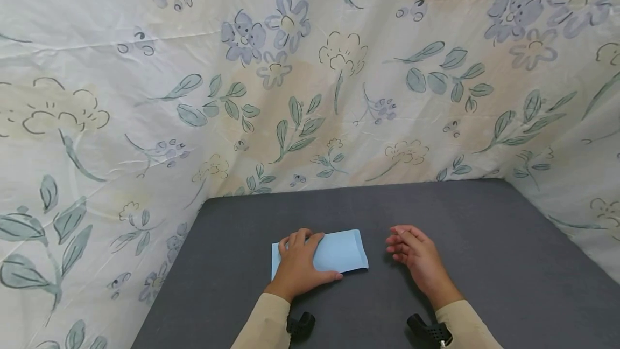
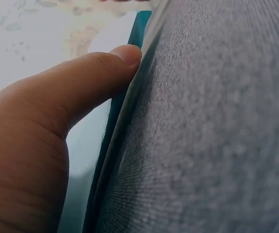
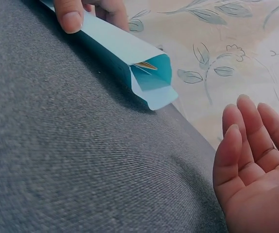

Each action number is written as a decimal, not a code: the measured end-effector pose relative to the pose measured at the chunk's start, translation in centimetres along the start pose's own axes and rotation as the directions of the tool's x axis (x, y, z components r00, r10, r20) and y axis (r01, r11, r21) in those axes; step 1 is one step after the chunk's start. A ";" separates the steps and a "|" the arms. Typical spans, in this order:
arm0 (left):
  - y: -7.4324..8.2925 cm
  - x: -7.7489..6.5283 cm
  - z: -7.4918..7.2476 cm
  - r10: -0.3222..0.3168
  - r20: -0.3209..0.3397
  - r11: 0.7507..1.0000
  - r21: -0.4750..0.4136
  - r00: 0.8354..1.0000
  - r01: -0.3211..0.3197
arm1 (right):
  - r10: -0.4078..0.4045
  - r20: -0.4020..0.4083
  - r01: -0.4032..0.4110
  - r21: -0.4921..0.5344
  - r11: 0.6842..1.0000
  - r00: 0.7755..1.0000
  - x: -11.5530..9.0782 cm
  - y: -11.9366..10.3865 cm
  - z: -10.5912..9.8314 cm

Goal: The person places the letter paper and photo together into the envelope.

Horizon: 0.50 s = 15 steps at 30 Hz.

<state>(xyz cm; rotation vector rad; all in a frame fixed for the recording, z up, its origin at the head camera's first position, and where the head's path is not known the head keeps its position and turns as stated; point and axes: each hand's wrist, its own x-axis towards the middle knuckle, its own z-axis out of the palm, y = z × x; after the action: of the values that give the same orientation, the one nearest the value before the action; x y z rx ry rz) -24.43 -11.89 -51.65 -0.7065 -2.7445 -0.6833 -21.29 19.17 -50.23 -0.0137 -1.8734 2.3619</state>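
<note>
A flat light-blue paper box (image 1: 341, 252) lies on the dark grey table. My left hand (image 1: 300, 264) spans it from above and grips it, thumb at the near edge and fingers towards the far edge. The left wrist view shows the thumb (image 2: 100, 70) pressed along the box's side. In the right wrist view the box's end (image 3: 154, 85) gapes with its flap folded out, and a thin yellowish edge (image 3: 147, 65) shows inside. To the right of that end, apart from it, my right hand (image 1: 421, 260) hovers with loosely bent fingers and nothing in them.
The table (image 1: 387, 203) has a dark grey woven surface with a rounded far corner. Flowered cloth (image 1: 290, 96) hangs behind it and along both sides. Each wrist wears a black strap mount (image 1: 301, 326) below the beige sleeve.
</note>
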 end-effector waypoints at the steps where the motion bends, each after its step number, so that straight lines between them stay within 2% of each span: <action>1: -0.1 0.0 0.0 -0.009 0.001 1.000 0.002 1.000 0.009 | -0.006 -0.001 0.006 0.003 1.000 1.000 0.0 0.0 -0.1; 10: -0.3 0.1 0.1 -0.103 -0.001 0.994 0.041 0.995 0.103 | -0.017 -0.025 0.018 0.033 0.999 1.000 0.2 -0.2 -0.6; 15: -0.5 0.0 0.3 -0.106 0.027 0.994 0.031 0.994 0.105 | -0.008 -0.017 0.008 0.015 1.000 1.000 0.2 -0.3 -0.6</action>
<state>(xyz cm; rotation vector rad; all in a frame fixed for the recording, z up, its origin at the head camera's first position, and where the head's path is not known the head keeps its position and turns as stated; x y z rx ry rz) -24.75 -12.11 -52.13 -0.5732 -2.8286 -0.6570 -21.42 19.80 -50.06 -0.0250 -1.8446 2.3632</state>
